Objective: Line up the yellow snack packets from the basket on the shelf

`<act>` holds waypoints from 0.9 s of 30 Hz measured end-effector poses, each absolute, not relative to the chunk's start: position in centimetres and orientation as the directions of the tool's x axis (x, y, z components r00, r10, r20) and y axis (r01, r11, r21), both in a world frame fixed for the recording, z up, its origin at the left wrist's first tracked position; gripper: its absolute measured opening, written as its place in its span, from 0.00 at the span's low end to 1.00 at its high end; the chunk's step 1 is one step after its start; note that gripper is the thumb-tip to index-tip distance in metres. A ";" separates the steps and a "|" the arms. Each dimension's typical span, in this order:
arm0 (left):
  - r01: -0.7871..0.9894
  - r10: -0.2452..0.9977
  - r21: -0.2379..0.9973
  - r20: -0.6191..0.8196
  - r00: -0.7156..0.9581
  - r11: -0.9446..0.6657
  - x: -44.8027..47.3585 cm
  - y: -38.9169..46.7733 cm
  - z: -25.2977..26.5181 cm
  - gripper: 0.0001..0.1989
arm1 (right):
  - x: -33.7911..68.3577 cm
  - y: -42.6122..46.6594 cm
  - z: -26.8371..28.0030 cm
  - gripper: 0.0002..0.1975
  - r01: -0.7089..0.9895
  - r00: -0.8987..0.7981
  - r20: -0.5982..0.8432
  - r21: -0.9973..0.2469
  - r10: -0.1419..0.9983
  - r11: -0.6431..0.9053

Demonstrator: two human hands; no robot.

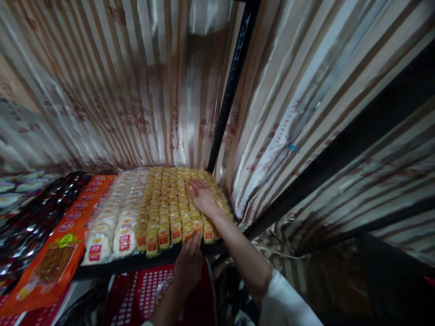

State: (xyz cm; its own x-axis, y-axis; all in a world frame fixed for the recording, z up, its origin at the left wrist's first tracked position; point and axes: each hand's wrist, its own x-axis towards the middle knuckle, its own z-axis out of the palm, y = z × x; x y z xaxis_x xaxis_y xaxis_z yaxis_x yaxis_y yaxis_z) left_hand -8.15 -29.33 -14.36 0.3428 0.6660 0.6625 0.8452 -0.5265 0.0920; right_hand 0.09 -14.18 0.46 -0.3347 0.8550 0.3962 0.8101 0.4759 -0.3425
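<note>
Rows of small yellow wrapped snack packets stand close together on a dark-edged shelf. My right hand reaches over them and lies on top of the rows toward the back right, its fingers stretched out. Lower down, my left hand has its fingers extended up against the front ends of the yellow packets, near the shelf edge. Neither hand visibly encloses a packet, though the left fingertips partly cover the front ones.
Left of the yellow rows are white round packets, orange snack bags and dark shiny packages. A red plastic basket sits below the shelf. A black metal post rises behind, before striped sheeting. A dark beam slants across the right.
</note>
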 end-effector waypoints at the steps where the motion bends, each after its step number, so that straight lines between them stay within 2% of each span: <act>1: 0.838 0.661 0.090 0.661 0.354 -0.539 -8.2 -29.3 -14.5 0.30 | 0.7 -15.7 0.5 0.19 0.763 -0.276 0.479 -0.417 0.833 0.493; 4: 0.828 0.651 0.078 0.659 0.376 -0.556 -8.5 -29.3 -15.0 0.30 | 2.7 -21.2 -0.2 0.18 0.639 -0.102 0.618 -0.560 0.779 0.528; 7: 0.822 0.641 0.069 0.664 0.385 -0.566 -8.8 -29.2 -15.1 0.28 | 4.5 -26.8 -2.2 0.17 0.622 0.025 0.616 -0.626 0.787 0.470; 13: 0.763 0.606 0.054 0.645 0.466 -0.644 -9.5 -29.6 -13.7 0.23 | 7.4 -33.5 -7.4 0.16 0.647 0.045 0.586 -0.634 0.809 0.423; 16: 0.739 0.620 0.114 0.635 0.460 -0.664 -9.5 -29.8 -12.9 0.23 | 8.2 -35.0 -8.5 0.15 0.645 0.062 0.548 -0.659 0.834 0.386; 21: 0.716 0.679 0.296 0.656 0.330 -0.633 -9.3 -29.8 -11.6 0.20 | 9.0 -36.2 -8.6 0.15 0.628 0.074 0.495 -0.698 0.866 0.345; 27: 0.703 0.677 0.298 0.649 0.347 -0.645 -9.3 -29.8 -10.3 0.17 | 8.9 -36.4 -8.9 0.14 0.613 0.072 0.491 -0.709 0.868 0.350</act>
